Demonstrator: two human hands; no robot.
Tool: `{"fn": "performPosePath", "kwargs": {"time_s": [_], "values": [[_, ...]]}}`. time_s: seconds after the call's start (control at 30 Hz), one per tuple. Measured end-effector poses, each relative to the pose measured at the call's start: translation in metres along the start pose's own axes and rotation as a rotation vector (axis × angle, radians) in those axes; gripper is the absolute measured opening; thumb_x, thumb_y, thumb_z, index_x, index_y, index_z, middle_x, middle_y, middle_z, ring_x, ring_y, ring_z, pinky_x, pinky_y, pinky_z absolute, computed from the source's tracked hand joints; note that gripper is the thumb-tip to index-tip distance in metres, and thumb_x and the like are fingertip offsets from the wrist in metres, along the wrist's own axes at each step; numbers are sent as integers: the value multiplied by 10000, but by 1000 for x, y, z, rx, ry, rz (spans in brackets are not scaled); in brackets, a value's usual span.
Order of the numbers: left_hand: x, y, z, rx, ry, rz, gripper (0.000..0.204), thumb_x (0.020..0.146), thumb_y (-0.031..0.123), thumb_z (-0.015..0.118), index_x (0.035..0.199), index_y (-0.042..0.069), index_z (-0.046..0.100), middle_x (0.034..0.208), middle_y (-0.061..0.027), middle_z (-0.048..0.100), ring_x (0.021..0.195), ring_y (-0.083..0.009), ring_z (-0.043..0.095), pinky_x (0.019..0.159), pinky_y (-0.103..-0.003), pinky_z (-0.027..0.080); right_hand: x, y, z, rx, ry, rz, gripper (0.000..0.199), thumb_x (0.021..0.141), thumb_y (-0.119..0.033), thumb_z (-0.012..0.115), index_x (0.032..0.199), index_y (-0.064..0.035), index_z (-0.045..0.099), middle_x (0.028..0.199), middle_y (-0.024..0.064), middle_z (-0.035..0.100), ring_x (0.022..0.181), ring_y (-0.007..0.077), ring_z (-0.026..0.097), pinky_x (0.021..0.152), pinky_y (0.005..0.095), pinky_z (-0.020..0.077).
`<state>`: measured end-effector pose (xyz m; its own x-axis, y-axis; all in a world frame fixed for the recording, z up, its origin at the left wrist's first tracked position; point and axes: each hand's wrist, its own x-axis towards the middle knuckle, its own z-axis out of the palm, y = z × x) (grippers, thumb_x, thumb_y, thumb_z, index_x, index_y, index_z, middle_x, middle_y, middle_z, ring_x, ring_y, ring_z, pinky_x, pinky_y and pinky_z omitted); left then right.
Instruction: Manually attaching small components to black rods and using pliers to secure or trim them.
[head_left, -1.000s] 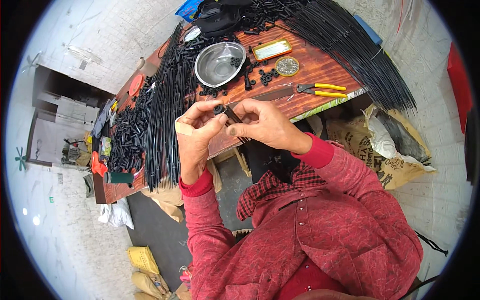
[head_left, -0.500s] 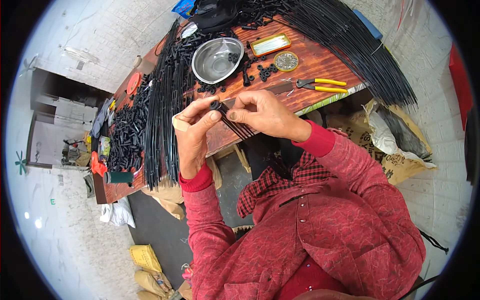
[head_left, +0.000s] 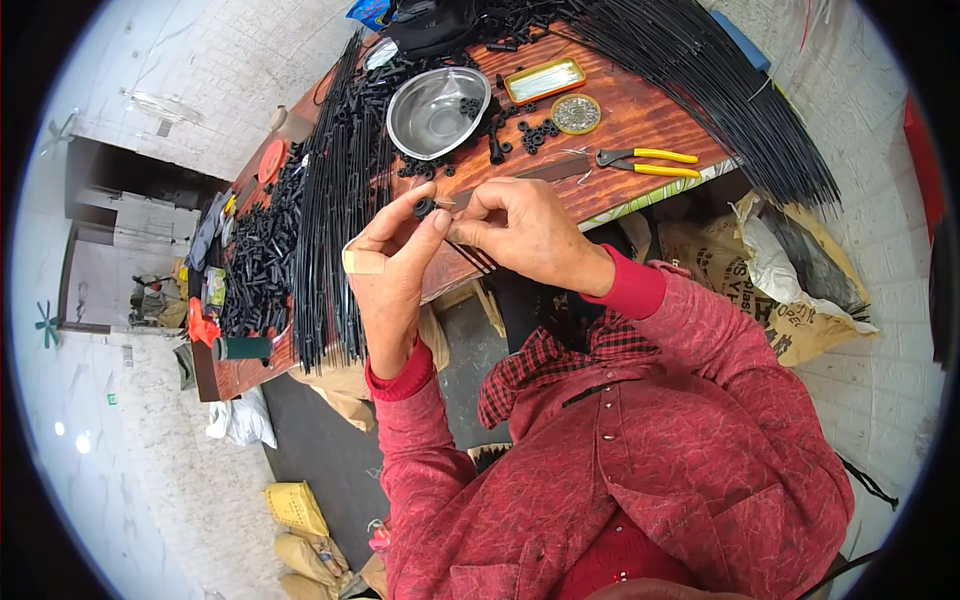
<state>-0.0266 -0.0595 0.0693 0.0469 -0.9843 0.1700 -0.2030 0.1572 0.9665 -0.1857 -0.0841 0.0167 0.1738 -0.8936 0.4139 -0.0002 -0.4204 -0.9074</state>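
Observation:
Above the near table edge, my left hand point(head_left: 385, 262), a tan plaster on it, pinches a round black plastic piece point(head_left: 425, 208) with a hole in its end between thumb and forefinger. My right hand point(head_left: 535, 228) meets it from the right, thumb and fingers pressed together. A thin, pale, wire-like line shows between the two hands, too fine to name. Several thin black rods point(head_left: 474, 259) run down and right from the piece, passing below my right hand. Exactly what my right fingertips grip is hidden.
On the wooden table point(head_left: 640, 110) are a clear bowl point(head_left: 425, 130), small black rings point(head_left: 538, 132), a tray of thin pale pins point(head_left: 545, 80), a round dish of small metal parts point(head_left: 575, 114) and yellow-handled pliers point(head_left: 650, 162). Bundled black rods point(head_left: 340, 200) lie left, others point(head_left: 720, 90) right.
My left thumb has risen beside the black piece, and my right fingers have closed in nearer to it. Less of the black rods shows. The view has shifted slightly.

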Motion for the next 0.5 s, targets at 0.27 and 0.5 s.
{"fn": "performPosePath", "kwargs": {"time_s": [0.27,0.5], "values": [[-1,-1,-4,-49,-57,56,306,836,-7,682,1142,-14,669,936,-84,712,810,-80,622,766,-220,505,1,2,-6,113,-108,164,305,783,-253,786,667,-3,655,575,80,607,533,119,548,518,307,430],[4,-22,-19,-204,-199,158,341,812,1,661,1148,-49,648,935,-107,693,842,-142,645,789,-251,519,-11,11,4,167,-462,77,527,1000,-517,406,966,-22,584,673,92,644,605,215,670,562,361,504]]}}
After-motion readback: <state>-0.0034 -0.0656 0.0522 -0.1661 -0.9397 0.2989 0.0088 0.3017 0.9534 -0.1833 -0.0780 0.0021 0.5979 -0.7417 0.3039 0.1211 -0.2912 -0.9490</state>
